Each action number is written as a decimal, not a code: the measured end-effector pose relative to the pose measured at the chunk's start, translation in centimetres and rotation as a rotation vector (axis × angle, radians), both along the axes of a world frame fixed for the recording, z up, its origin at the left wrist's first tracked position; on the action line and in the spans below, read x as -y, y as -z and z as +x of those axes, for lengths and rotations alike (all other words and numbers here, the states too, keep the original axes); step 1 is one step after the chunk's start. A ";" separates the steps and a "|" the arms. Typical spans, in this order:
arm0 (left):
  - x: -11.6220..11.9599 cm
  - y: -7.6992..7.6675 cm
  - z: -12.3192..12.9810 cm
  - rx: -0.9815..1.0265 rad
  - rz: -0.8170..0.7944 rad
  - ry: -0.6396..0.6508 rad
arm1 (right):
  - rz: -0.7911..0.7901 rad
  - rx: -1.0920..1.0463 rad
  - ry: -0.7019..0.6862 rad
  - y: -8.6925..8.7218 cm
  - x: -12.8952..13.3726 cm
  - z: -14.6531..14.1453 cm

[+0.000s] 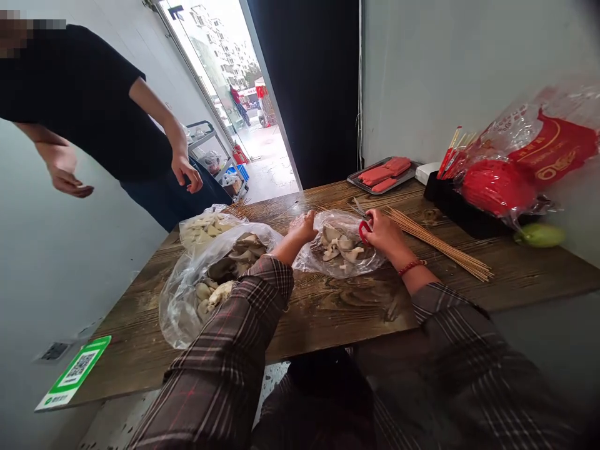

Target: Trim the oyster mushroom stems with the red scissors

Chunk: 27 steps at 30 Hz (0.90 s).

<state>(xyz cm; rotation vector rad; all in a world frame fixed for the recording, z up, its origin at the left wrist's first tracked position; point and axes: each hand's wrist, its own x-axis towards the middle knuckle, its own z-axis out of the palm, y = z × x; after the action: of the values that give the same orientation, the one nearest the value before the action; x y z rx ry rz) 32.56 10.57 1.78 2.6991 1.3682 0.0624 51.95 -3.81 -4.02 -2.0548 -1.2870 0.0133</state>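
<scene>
My right hand [385, 234] is closed on a pair of scissors [363, 230] with red handles, the blades pointing up and away. A clear plastic bag [365, 267] lies spread on the table between my hands, with cut oyster mushroom pieces [344, 242] on it. At the bag's left edge, my left hand [304, 230] is closed on the plastic; its fingertips are partly hidden. Left of that arm stands a larger open plastic bag [175, 306] of oyster mushrooms [241, 253]. Behind it, another bag holds pale yellowish slices [206, 228].
Bamboo skewers [443, 247] lie right of my right hand. Farther back are a tray [396, 182] of pinkish-red pieces, a black box [450, 197] and a red plastic package [499, 184]. A person [94, 106] stands beyond the table's left side. A QR-code card [77, 372] lies front left.
</scene>
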 end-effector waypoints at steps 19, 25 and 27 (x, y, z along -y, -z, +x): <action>3.8 -2.9 0.0 0.181 0.052 0.091 | 0.417 -0.164 0.048 0.2 -1.1 1.4; 11.4 -0.7 -1.5 -0.185 -0.102 0.458 | 0.525 0.000 0.119 -0.4 1.3 0.8; 13.1 0.5 -1.8 -0.174 -0.050 0.491 | 0.478 0.028 0.055 -0.5 1.8 -0.7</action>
<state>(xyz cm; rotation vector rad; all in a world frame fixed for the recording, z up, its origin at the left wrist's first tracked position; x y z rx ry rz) 30.73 -2.49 1.26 2.9647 0.6893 -0.2508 51.26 -5.57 -3.48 -1.6800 -1.1196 -0.3192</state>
